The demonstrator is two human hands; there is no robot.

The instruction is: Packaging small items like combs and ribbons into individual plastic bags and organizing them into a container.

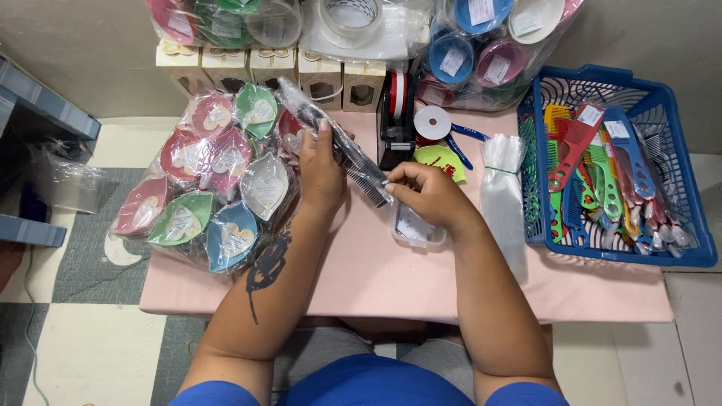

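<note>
The pink surface (361, 278) carries a blue basket (681, 180) of combs at right and wrapped leaf dishes (218, 188) at left. Above its middle, the left hand (322, 169) is closed around a bagged black comb (342, 146); the right hand (429, 194) pinches the comb's lower end.

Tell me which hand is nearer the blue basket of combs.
Right. The right hand is at the bagged comb's lower end, closer to the blue basket; the left hand grips the comb farther away.

Glossy clear plastic sleeve (316, 116) wraps the black plastic comb (365, 174).
</note>
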